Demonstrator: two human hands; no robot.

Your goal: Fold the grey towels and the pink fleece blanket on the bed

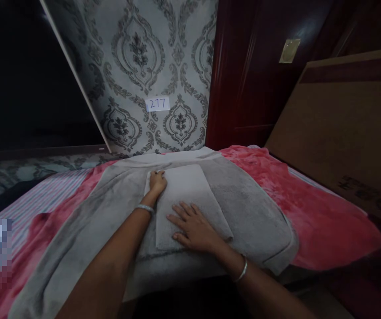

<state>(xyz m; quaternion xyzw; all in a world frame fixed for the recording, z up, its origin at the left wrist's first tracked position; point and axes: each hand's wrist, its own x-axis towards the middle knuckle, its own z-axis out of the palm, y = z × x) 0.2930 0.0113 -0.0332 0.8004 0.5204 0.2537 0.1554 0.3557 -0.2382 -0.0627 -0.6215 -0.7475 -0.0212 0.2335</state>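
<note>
Grey cloth (190,188) — flat, hands (195,230) (both) touching

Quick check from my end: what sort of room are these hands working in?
Probably a bedroom or similar room in a home: there is patterned wallpaper, what looks like a television screen, and a grey blanket spread over a red blanket.

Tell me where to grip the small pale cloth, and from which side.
Pinch the small pale cloth by its right edge, probably best from the right: it lies flat, that edge is uncovered, and the left hand sits opposite.
</note>
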